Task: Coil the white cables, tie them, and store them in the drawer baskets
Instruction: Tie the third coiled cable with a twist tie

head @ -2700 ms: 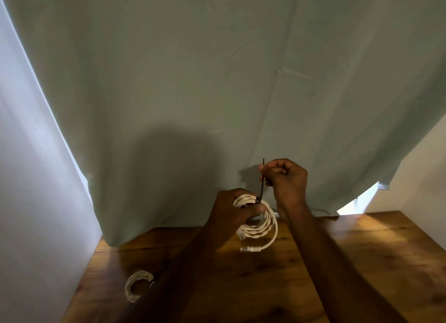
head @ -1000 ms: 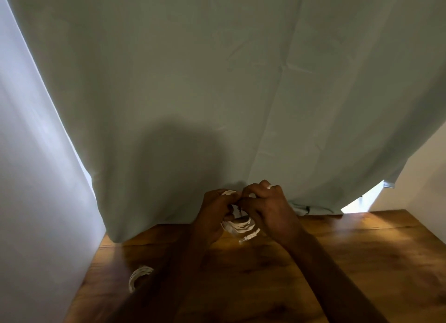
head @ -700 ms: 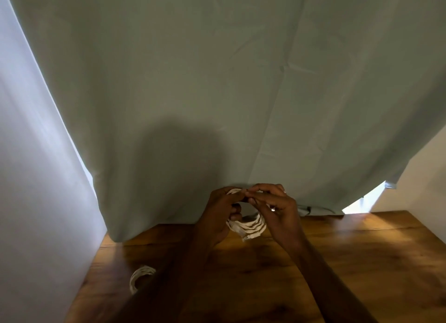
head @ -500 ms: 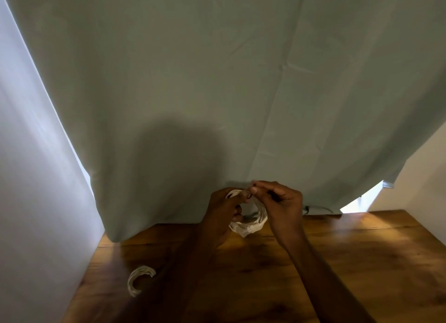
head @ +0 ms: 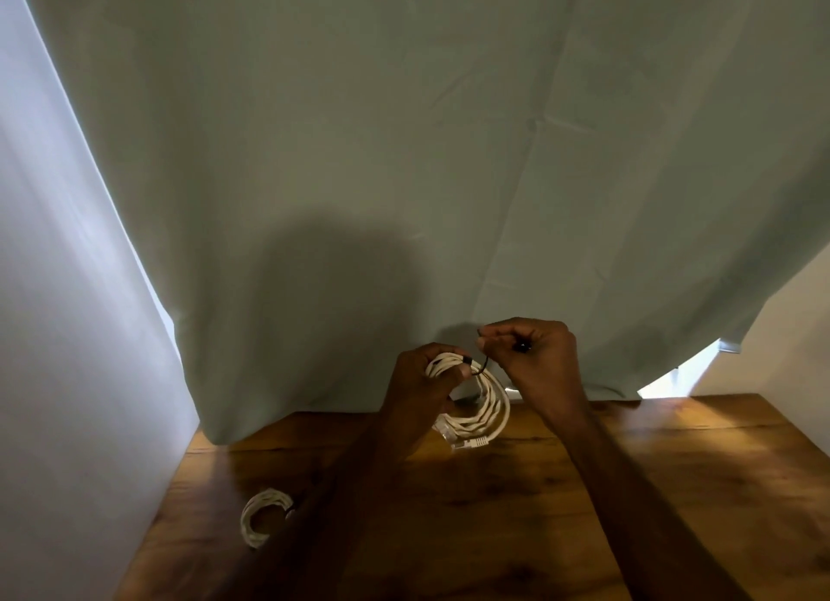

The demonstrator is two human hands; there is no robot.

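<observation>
Left hand (head: 420, 387) grips the coiled white round network cable (head: 483, 405) at its top, above the wooden worktop (head: 629, 488). Right hand (head: 534, 358) pinches the thin black tie's (head: 481, 367) tail. Coil looks light and springy, so best held at the tied bundle. Second white coil (head: 260, 517) lies below-left of the left hand.

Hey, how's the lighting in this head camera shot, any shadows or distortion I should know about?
Head view: dim and warm overall; a large soft shadow falls on the curtain above the hands. Daylight leaks in at the curtain's lower right edge, brightening the table there. Wide-angle bending curves the curtain's left edge. The left hand and coiled cable are sharp enough; the spare coil is murkier.
</observation>
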